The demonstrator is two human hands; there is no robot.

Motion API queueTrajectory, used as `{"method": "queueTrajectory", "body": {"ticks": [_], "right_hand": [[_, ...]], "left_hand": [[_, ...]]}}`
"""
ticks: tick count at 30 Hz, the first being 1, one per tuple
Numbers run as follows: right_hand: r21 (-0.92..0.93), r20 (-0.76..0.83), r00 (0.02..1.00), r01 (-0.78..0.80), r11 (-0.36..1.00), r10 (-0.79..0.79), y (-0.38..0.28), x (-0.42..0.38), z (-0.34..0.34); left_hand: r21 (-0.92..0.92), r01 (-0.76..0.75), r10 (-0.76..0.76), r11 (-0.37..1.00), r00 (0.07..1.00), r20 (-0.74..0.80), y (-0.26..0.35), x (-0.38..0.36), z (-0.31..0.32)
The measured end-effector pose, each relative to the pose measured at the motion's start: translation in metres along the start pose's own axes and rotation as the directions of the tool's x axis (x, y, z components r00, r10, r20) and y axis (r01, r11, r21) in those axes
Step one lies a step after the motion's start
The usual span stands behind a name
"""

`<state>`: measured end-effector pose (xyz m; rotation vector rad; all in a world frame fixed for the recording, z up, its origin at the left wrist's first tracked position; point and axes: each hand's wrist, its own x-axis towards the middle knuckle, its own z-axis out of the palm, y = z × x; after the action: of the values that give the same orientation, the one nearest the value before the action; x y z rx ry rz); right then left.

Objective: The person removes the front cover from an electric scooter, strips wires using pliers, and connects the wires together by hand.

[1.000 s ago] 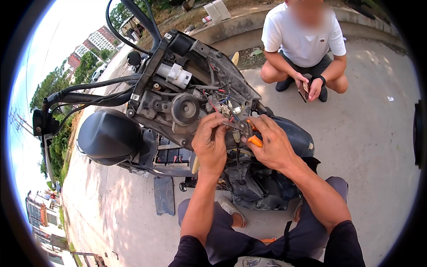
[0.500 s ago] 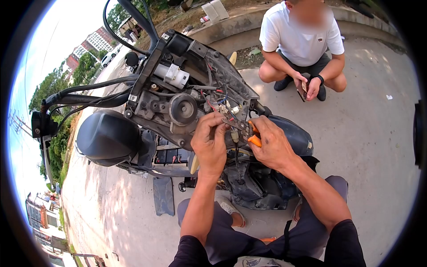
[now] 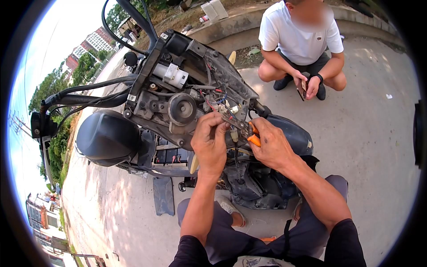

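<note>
My right hand [image 3: 271, 141] is wrapped round orange-handled pliers [image 3: 254, 141], whose metal jaws point left toward my other hand. The fingers of my left hand [image 3: 210, 142] are pinched together at the jaw tips; what lies between them is too small to make out. Both hands are over the opened front of a scooter [image 3: 151, 98]. Just beyond them, red and blue wires with white connectors [image 3: 235, 109] lie in a tangle. A pale connector [image 3: 234, 135] on a dark cable hangs between my hands. Left of the wires sits a round black horn [image 3: 182, 109].
A person [image 3: 302, 40] in a white shirt squats at the upper right, holding a phone-like object. A black panel [image 3: 163, 196] lies on the concrete ground. Dark plastic scooter parts [image 3: 262, 187] are between my legs. A curb [image 3: 235, 33] runs behind.
The view has shifted very slightly. Both hands and the pliers keep nearly the same place and grip.
</note>
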<state>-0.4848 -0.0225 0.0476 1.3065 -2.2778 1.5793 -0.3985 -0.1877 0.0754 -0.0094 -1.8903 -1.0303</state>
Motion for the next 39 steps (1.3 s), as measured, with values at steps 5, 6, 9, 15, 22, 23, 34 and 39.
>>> {"method": "queueTrajectory", "body": {"ticks": [5, 6, 9, 15, 22, 23, 34, 39], "right_hand": [[-0.043, 0.024, 1.000, -0.006, 0.999, 0.007, 0.002, 0.000, 0.001], [-0.058, 0.026, 1.000, -0.006, 0.998, 0.008, 0.002, 0.000, 0.001], [-0.089, 0.042, 0.999, -0.009, 0.996, 0.013, 0.002, 0.000, -0.001], [-0.117, 0.042, 0.999, 0.034, 0.993, -0.029, 0.006, 0.003, -0.008], [0.097, 0.203, 0.966, -0.183, 0.978, 0.161, 0.002, 0.009, -0.013], [0.180, 0.309, 0.919, -0.309, 0.934, 0.245, 0.000, 0.008, -0.012], [0.031, -0.012, 0.946, -0.325, 0.945, 0.325, 0.006, -0.003, -0.036], [0.003, -0.037, 0.968, -0.250, 0.968, 0.249, 0.007, -0.011, -0.024]], "left_hand": [[0.062, -0.007, 0.006, 0.998, 1.000, 0.027, -0.004, -0.001, -0.002], [0.085, 0.008, -0.012, 0.996, 0.999, 0.039, 0.000, -0.001, -0.002], [0.274, -0.111, 0.072, 0.955, 0.986, 0.150, 0.013, 0.006, -0.005], [0.272, -0.016, -0.070, 0.962, 0.950, 0.306, 0.032, 0.014, -0.014], [0.342, -0.028, -0.079, 0.939, 0.952, 0.297, 0.030, 0.022, -0.013], [0.365, -0.041, -0.070, 0.930, 0.956, 0.285, 0.030, 0.022, -0.011], [0.330, 0.041, -0.093, 0.943, 0.985, 0.143, 0.022, 0.013, -0.005], [0.080, -0.049, 0.026, 0.996, 0.964, 0.266, 0.009, 0.006, -0.019]]}}
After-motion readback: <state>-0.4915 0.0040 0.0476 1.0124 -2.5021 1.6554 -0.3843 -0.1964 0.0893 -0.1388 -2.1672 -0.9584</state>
